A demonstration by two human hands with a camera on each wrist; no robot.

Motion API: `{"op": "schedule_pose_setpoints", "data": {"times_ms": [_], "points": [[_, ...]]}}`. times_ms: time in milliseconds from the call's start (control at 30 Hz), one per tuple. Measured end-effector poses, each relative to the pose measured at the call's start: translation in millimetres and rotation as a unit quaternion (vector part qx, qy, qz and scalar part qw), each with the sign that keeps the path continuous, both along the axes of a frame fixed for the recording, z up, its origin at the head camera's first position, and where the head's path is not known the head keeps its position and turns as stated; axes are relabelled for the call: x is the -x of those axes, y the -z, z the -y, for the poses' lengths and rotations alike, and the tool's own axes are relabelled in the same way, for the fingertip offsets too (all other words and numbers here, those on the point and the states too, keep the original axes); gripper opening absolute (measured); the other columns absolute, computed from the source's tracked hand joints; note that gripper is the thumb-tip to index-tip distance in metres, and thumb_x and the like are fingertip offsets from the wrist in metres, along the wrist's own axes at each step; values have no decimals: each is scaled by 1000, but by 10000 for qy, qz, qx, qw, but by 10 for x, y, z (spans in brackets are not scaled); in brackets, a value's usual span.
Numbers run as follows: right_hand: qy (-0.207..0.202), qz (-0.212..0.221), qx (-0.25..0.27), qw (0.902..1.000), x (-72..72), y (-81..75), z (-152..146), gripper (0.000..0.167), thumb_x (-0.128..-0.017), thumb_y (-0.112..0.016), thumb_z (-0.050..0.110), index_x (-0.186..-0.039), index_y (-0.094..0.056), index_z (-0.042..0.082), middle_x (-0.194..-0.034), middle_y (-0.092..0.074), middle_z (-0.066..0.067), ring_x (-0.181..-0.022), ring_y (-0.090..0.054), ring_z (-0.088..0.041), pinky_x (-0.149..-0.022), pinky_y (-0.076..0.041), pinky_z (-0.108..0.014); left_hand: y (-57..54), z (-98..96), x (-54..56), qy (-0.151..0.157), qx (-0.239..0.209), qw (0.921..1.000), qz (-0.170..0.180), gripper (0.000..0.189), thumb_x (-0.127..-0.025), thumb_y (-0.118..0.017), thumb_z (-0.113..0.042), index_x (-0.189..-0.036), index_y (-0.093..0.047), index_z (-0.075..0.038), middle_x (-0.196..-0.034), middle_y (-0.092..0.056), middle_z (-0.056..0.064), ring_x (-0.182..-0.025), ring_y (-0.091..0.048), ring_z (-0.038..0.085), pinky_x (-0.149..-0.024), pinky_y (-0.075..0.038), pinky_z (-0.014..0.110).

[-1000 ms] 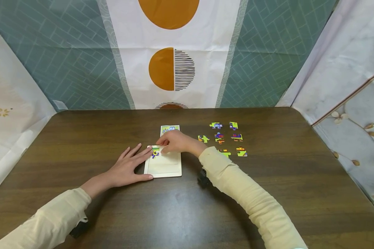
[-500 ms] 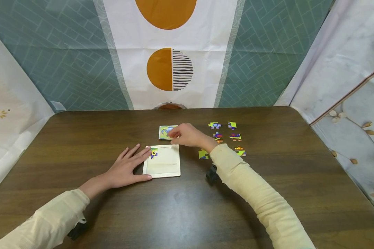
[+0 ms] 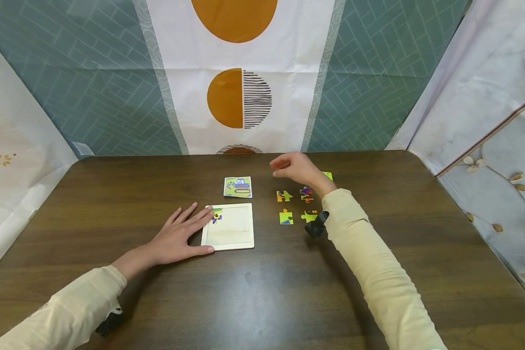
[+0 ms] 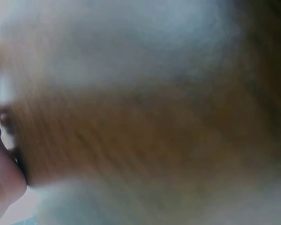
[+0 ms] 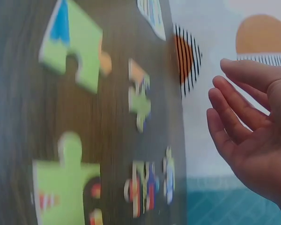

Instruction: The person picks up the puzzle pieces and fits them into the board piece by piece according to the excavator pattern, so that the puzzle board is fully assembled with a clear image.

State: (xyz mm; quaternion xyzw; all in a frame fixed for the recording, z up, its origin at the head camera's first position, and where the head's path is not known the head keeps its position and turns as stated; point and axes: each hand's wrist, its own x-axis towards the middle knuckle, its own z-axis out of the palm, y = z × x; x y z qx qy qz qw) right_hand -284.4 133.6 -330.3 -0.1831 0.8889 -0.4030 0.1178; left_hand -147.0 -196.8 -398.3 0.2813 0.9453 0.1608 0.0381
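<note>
My left hand (image 3: 175,238) lies with spread fingers on the left edge of a white puzzle tray (image 3: 250,228), fingertips reaching its upper left corner. Inside that corner sits one green and purple puzzle piece (image 3: 217,216). Above the table, behind the loose pieces, my right hand (image 3: 299,170) hovers; in the right wrist view its fingers are loosely bent and hold nothing. Below it lie several puzzle pieces, among them a green one with a blue corner (image 5: 86,51) and a green one with red marks (image 5: 65,192). The right hand and forearm hide some pieces in the head view.
A picture card (image 3: 238,187) showing a digger lies just behind the tray. One yellow-green piece (image 3: 327,176) shows past the right wrist. Patterned cloth (image 3: 240,97) hangs along the table's far edge. The left wrist view is mostly blurred tabletop (image 4: 154,136).
My right hand has left the tray, passed over the card and moved right, to behind the loose pieces. The left hand and the tray have stayed put.
</note>
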Motion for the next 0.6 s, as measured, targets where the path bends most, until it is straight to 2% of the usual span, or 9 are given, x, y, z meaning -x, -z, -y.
{"op": "schedule_pose_setpoints", "data": {"times_ms": [333, 600], "points": [[533, 216, -227, 9981, 61, 64, -380, 38, -90, -69, 14, -125, -63, 1, -124, -62, -16, -112, -56, -31, -95, -47, -43, 19, 6, -1, -12, -15, 10000, -10, 85, -86, -59, -61, -152, -32, -15, -157, -26, 5, -145, -12, 35, -111, -5, 60], [714, 155, -586, 9956, 107, 116, -579, 36, -89, -68, 9, -123, -63, -2, -124, -62, -19, -112, -56, -34, -97, -44, -45, 25, 4, 1, 3, -8, 10000, -39, 85, -87, -59, -61, -153, -32, -15, -158, -26, 4, -145, -11, 35, -111, -5, 59]]}}
